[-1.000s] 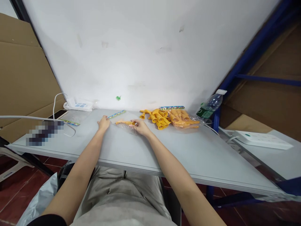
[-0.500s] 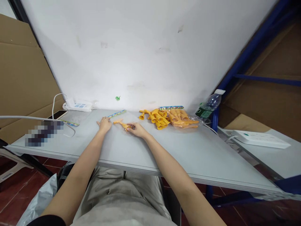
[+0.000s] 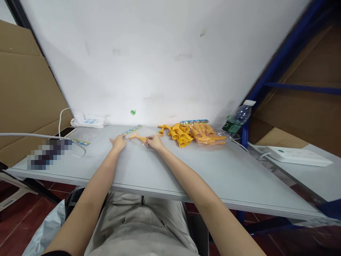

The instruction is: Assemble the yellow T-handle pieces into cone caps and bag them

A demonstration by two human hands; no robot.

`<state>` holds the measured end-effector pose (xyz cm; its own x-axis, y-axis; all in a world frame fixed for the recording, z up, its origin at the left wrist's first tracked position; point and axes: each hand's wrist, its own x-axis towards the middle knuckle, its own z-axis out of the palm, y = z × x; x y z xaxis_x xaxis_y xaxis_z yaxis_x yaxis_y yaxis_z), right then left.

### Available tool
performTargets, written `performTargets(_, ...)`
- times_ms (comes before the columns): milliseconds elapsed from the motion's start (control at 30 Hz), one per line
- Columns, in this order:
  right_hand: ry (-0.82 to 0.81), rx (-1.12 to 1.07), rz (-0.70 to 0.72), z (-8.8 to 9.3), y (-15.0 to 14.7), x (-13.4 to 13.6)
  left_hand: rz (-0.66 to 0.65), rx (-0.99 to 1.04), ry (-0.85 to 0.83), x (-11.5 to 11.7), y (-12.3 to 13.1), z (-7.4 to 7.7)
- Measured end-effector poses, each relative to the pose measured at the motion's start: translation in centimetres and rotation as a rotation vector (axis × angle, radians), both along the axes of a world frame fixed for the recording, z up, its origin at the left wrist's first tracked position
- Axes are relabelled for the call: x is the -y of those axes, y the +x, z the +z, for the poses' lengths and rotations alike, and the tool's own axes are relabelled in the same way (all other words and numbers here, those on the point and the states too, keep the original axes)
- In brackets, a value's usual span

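Observation:
My right hand [image 3: 155, 142] pinches the right end of an orange plastic piece [image 3: 137, 137] in a clear bag; its branched end points left. My left hand [image 3: 119, 143] rests on the table left of it, one outer finger stretched out. Its inner fingertips close on the near end of a narrow, colourful printed strip [image 3: 133, 129]; the exact hold is partly hidden. To the right lies a pile of loose orange plastic pieces [image 3: 182, 135] with funnel-shaped cups. Beside them, more orange pieces sit in a clear bag [image 3: 209, 136].
Another printed strip [image 3: 194, 121] lies behind the pile. A plastic bottle [image 3: 239, 116] leans at the table's right back. On the left are a power strip [image 3: 87, 121], a phone [image 3: 66, 132], a white cable [image 3: 39, 134] and a blurred dark item [image 3: 49, 154]. A white panel [image 3: 160, 64] stands behind.
My right hand has shifted slightly away from me and its grip on the bagged orange piece has turned a little. My left hand stays in nearly the same place.

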<state>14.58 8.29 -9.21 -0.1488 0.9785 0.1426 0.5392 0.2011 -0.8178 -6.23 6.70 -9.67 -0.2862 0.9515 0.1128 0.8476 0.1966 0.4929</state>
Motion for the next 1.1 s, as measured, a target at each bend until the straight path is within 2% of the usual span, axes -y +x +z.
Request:
performTargets(100,0.015,-0.045,-0.013,0.0,-0.5,-0.7,0.001,0.002,0.009,0.1,0.2,-0.1)
performTargets(267,-0.064,-0.146,0.138,-0.3,-0.8,-1.7,0.017,0.053,0.004,0.1,0.3,0.1)
performTargets(433,-0.115,-0.212,0.175,-0.7,-1.2,-2.4,0.048,0.066,0.011,0.1,0.2,0.3)
performTargets(700,-0.152,-0.303,0.324,-1.4,-2.7,-2.3,0.079,0.032,0.069,0.5,0.2,0.4)
performTargets(933,-0.205,-0.258,0.498,0.3,-2.0,-1.3,-0.113,-0.027,0.12,0.6,1.2,0.6)
performTargets(1033,-0.19,-0.121,0.537,1.7,-1.7,-1.0,-0.081,-0.08,0.114,0.6,1.1,0.6)
performTargets(1100,-0.183,0.016,0.515,2.8,-1.4,-1.1,-0.025,-0.11,0.105,0.7,0.9,0.7)
